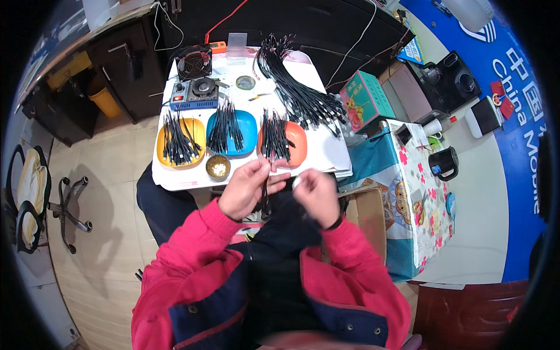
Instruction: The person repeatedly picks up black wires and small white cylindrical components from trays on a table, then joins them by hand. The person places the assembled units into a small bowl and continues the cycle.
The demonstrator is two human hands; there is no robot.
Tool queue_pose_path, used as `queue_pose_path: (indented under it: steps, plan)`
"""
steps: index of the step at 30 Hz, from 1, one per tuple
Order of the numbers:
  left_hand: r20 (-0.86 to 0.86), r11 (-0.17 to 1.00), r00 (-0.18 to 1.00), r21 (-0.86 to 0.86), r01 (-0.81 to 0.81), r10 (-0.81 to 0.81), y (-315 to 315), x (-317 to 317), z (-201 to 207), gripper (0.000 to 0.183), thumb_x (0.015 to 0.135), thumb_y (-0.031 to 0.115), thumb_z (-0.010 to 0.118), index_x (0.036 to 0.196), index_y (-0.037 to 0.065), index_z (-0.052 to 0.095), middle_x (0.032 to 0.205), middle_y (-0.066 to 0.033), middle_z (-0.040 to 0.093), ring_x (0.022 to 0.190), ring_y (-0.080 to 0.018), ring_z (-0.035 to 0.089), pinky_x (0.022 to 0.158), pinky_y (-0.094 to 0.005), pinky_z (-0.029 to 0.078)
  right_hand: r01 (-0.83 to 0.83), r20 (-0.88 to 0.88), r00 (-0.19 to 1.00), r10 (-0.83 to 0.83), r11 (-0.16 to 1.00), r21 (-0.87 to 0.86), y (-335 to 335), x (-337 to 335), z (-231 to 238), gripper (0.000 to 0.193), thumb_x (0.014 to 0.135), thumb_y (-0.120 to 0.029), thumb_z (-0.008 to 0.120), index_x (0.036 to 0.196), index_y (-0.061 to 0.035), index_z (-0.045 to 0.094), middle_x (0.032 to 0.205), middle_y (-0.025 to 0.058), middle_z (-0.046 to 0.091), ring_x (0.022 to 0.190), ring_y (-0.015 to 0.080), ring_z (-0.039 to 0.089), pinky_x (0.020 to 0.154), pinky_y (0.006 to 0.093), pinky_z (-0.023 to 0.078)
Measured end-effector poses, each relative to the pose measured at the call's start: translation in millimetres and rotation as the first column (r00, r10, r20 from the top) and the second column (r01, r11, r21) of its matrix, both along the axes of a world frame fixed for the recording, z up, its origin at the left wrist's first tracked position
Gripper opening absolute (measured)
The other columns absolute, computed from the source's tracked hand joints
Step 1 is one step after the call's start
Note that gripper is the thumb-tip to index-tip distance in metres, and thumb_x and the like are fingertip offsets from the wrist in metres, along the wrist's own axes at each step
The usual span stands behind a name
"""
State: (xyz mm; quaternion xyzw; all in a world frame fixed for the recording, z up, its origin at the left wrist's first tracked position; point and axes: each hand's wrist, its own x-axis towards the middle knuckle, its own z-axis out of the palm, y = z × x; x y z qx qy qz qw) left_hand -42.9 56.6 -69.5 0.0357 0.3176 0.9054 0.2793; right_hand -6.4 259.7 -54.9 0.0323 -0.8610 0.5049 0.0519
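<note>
Pale floor borders the left edge of the white counter. In the head view, I monitor the work point at the counter's near edge. Left hand: fingers narrowed, pinching a black cable that hangs off the near edge. Right hand: blurred, curled, just beside the left; I cannot tell whether the pale spot at its fingertips is a held part. Placement: yellow tray at the near left corner, then blue tray, then orange tray just beyond the hands; cable bunches lie in all three. One bowl of white pieces stands at the near edge. Handling, in my judgement: grip close to the cable's end for a steady tip, align the right hand before contact, and guard the hanging length against snagging.
</note>
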Motion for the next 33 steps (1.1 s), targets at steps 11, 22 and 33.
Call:
queue_pose_path:
  steps: [11, 22, 33]
  plan:
    - [-0.581, 0.876, 0.744, -0.103, -0.471, 0.331, -12.8, -3.2, 56.7, 0.013, 0.100, 0.007, 0.051, 0.102, -0.002, 0.060, 0.093, -0.0065, 0.067, 0.067, -0.0043, 0.044, 0.062, -0.0181, 0.038, -0.352, -0.167, 0.895, 0.414, 0.884, 0.306, -56.7, 54.8, -111.3, 0.016, 0.080, -0.013, 0.064, 0.089, -0.0037, 0.054, 0.083, 0.0130, 0.054, 0.078, 0.0328, 0.058, 0.068, 0.0398, 0.048]
    - [-0.549, 0.980, 0.836, -0.175, -0.098, -0.015, -50.3, 64.0, 28.7, 0.015, 0.102, 0.012, 0.049, 0.100, 0.000, 0.057, 0.089, -0.0052, 0.062, 0.067, -0.0046, 0.044, 0.060, -0.0179, 0.036, -0.392, -0.164, 0.910, 0.380, 0.665, -0.636, -31.2, -16.7, 38.3, 0.022, 0.097, -0.012, 0.059, 0.115, 0.0001, 0.059, 0.100, 0.0028, 0.064, 0.087, 0.0082, 0.060, 0.074, 0.0212, 0.047]
    - [-0.351, 0.969, 0.929, -0.163, -0.186, 0.119, -36.7, 63.6, 23.8, 0.018, 0.102, 0.012, 0.048, 0.102, -0.003, 0.059, 0.099, -0.0128, 0.068, 0.075, -0.0102, 0.060, 0.071, -0.0229, 0.050, -0.341, -0.232, 0.939, 0.253, 0.774, -0.533, -46.7, 16.7, 43.4, 0.011, 0.090, -0.001, 0.064, 0.101, 0.0015, 0.063, 0.092, 0.0018, 0.063, 0.083, 0.0075, 0.060, 0.075, 0.0222, 0.048]
